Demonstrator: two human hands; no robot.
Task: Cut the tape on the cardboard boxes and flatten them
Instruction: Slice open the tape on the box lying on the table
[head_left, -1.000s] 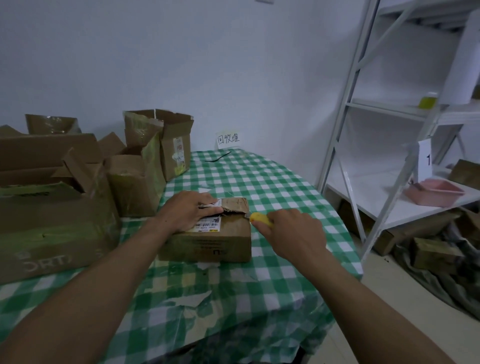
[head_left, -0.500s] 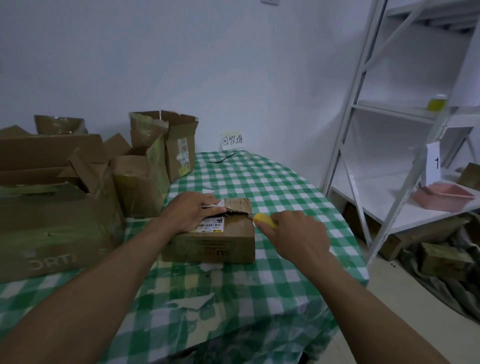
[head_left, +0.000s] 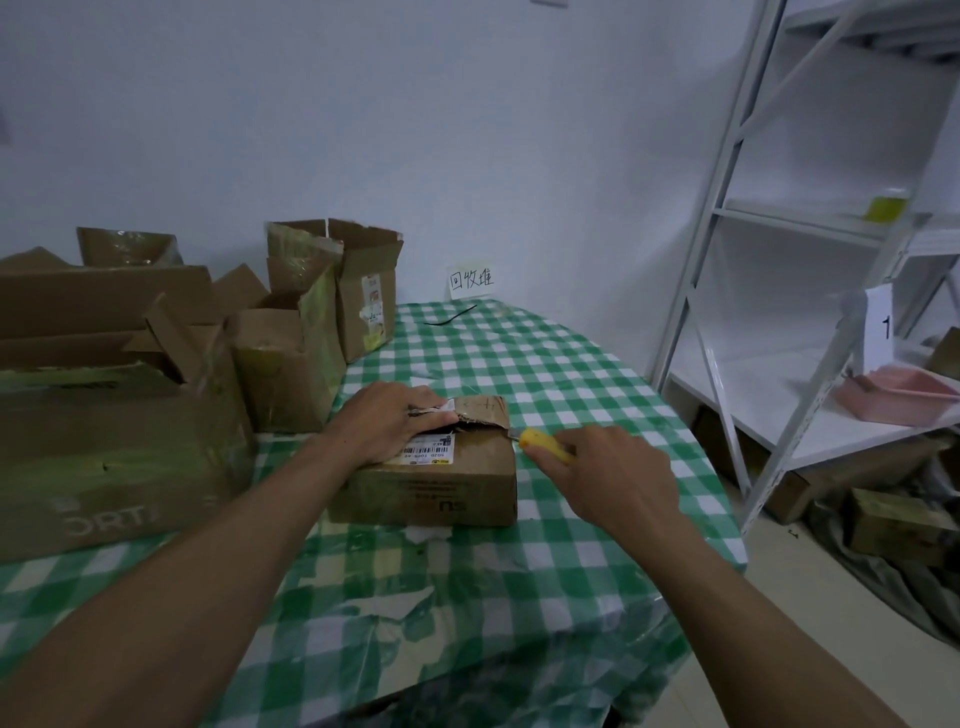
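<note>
A small brown cardboard box with a white shipping label lies in the middle of the green checked table. Its torn top flap lifts at the far right corner. My left hand rests flat on the box top and presses it down. My right hand grips a yellow utility knife just right of the box. The knife's short blade tip touches the box's upper right edge.
Several opened cardboard boxes stand along the table's left side, the largest nearest me. A paper sign leans on the wall. White metal shelving with a pink tray stands at right, boxes on the floor under it.
The view has shifted slightly. Both hands stay on the box and knife, with the blade still at the box's right top edge.
</note>
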